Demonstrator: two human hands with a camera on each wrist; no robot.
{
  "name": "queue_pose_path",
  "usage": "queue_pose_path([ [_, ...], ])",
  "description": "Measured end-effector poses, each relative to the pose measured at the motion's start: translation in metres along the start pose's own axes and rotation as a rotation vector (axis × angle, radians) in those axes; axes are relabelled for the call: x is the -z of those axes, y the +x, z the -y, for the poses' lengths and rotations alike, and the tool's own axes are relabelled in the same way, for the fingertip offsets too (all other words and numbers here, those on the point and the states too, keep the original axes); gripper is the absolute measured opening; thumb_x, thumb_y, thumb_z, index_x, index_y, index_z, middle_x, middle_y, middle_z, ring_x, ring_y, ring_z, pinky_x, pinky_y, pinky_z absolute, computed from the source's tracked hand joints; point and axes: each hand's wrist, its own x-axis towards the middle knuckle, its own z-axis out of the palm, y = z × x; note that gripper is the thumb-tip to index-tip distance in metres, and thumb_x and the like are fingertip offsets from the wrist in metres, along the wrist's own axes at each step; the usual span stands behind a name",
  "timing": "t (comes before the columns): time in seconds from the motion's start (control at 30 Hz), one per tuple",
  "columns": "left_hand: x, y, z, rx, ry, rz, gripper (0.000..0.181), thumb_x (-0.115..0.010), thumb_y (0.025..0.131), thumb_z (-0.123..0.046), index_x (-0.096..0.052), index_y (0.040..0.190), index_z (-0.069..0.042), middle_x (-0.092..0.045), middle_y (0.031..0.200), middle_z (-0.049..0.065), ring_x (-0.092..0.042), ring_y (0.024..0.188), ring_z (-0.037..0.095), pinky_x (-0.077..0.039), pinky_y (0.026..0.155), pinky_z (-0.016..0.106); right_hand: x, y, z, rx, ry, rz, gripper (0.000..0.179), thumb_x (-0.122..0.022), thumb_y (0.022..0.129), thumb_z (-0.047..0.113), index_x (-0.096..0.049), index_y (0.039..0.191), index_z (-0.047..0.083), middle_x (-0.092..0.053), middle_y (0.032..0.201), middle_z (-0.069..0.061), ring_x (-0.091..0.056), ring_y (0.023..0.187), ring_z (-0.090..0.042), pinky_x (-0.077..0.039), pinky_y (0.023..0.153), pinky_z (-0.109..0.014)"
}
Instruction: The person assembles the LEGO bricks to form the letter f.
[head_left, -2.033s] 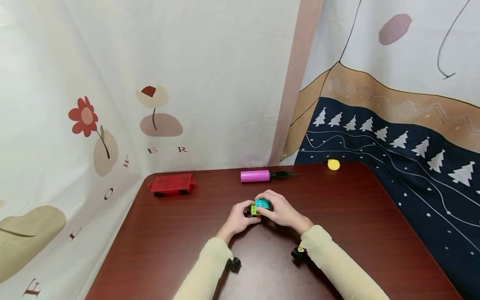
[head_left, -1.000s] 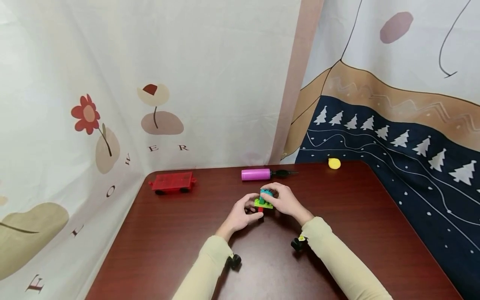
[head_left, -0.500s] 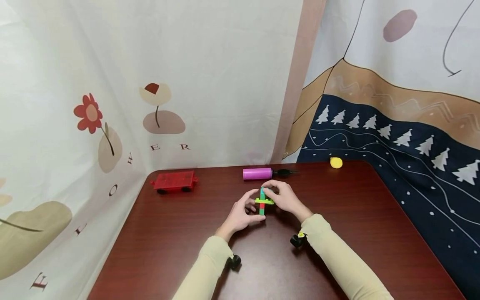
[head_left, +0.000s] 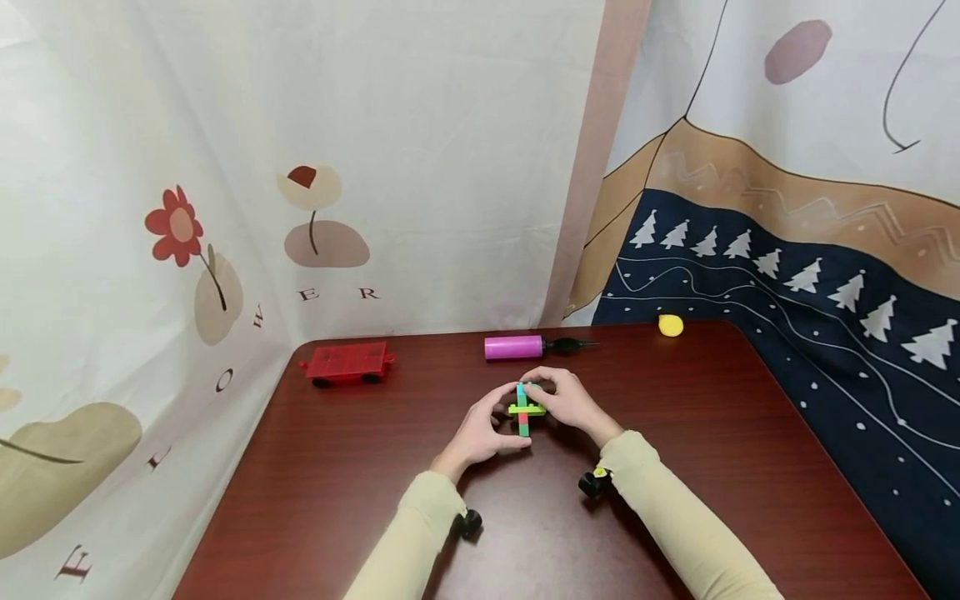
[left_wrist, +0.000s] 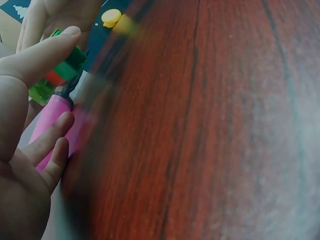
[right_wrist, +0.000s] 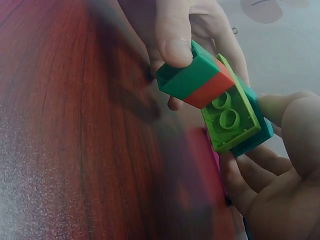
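Observation:
Both hands hold one small stack of toy building bricks over the middle of the table. A teal brick (head_left: 521, 392) tops it in the head view, above a lime plate (head_left: 536, 410), with a red brick (right_wrist: 214, 89) and a green brick (right_wrist: 187, 77) below. My left hand (head_left: 478, 429) has its thumb on the green brick's end, with its fingers curved behind the stack. The thumb and fingers of my right hand (head_left: 567, 400) pinch the teal brick. In the right wrist view the lime plate's hollow underside with round tubes shows.
A red toy wagon (head_left: 347, 362) stands at the table's back left. Behind the hands lies a purple hand pump (head_left: 513, 347) with a black nozzle. A small yellow object (head_left: 671, 326) sits near the back right edge of the brown table (head_left: 360, 483). Printed curtains rise behind.
The stack has turned from showing its studded top to standing side-on, its red and green bricks now visible. Over the last half second both hands lowered it slightly, keeping their hold.

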Motion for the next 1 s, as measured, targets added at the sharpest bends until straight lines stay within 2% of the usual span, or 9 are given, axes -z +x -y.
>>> queue_pose_path([
  [0.23, -0.002, 0.005, 0.002, -0.045, 0.066, -0.022, 0.091, -0.097, 0.076, -0.025, -0.050, 0.155, -0.020, -0.063, 0.141, 0.002, -0.063, 0.107, 0.022, -0.054, 0.086, 0.042, 0.002, 0.001, -0.005, -0.031, -0.016, 0.000, 0.020, -0.068, 0.104, 0.019, -0.074, 0.121, 0.012, -0.074, 0.119, -0.004, -0.065, 0.116, -0.026, -0.051, 0.104, -0.051],
  [0.4, -0.003, 0.010, 0.004, -0.050, 0.151, -0.018, 0.092, -0.098, 0.075, -0.028, -0.052, 0.154, -0.016, -0.063, 0.140, 0.003, -0.062, 0.104, 0.022, -0.053, 0.091, 0.037, 0.002, 0.003, -0.010, -0.049, -0.028, 0.000, 0.019, -0.069, 0.103, 0.019, -0.076, 0.120, 0.013, -0.075, 0.118, -0.002, -0.065, 0.118, -0.026, -0.049, 0.106, -0.051],
  [0.57, -0.003, 0.012, 0.006, -0.025, 0.210, -0.011, 0.093, -0.097, 0.076, -0.033, -0.051, 0.154, -0.016, -0.063, 0.139, 0.004, -0.060, 0.105, 0.021, -0.050, 0.093, 0.038, 0.002, 0.006, -0.015, -0.052, -0.035, 0.001, 0.021, -0.070, 0.103, 0.020, -0.077, 0.121, 0.013, -0.076, 0.119, -0.002, -0.065, 0.119, -0.026, -0.050, 0.105, -0.051],
  [0.77, 0.000, 0.013, 0.004, 0.046, 0.219, 0.033, 0.094, -0.094, 0.080, -0.035, -0.046, 0.159, -0.018, -0.061, 0.143, 0.005, -0.058, 0.111, 0.022, -0.048, 0.098, 0.043, 0.001, 0.007, -0.017, -0.062, -0.055, -0.002, 0.024, -0.070, 0.103, 0.019, -0.076, 0.124, 0.011, -0.075, 0.122, -0.005, -0.065, 0.120, -0.027, -0.049, 0.106, -0.051],
  [1.0, 0.000, 0.012, 0.004, 0.069, 0.231, 0.056, 0.092, -0.090, 0.084, -0.037, -0.043, 0.160, -0.015, -0.056, 0.151, 0.006, -0.058, 0.115, 0.023, -0.046, 0.104, 0.045, -0.004, 0.008, -0.017, -0.093, -0.053, -0.012, 0.026, -0.070, 0.103, 0.020, -0.075, 0.126, 0.009, -0.074, 0.124, -0.007, -0.064, 0.122, -0.029, -0.048, 0.108, -0.052],
])
